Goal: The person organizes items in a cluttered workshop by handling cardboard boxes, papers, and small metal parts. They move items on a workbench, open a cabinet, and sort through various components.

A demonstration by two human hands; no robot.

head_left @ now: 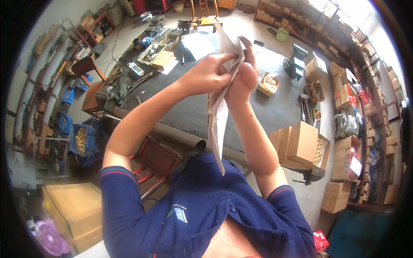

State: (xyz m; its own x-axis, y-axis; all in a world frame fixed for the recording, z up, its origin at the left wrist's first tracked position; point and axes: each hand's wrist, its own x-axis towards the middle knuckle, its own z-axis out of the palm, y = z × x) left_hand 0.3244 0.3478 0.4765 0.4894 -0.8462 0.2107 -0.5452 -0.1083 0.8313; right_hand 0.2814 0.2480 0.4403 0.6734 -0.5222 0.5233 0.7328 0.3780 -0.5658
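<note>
A thin, creased whitish sheet (220,124) hangs upright in front of my chest, seen nearly edge-on. Whether it is paper or cloth I cannot tell. My left hand (211,74) has curled fingers gripping the sheet from its left side, index finger against its surface. On the other side my right hand (246,71) supports and holds it, fingers pointing up and thumb bent. Parts of both hands' fingertips are hidden in the folds. Both hands are raised over the dark workbench (172,105).
On the bench lie white paper (200,45), a small open box (269,84), a dark vise-like tool (297,62) and yellow-handled scissors (317,115). Cardboard boxes (301,144) stand at the near right corner. A reddish-brown chair (157,159) is close in front; parts shelves (374,107) line the walls.
</note>
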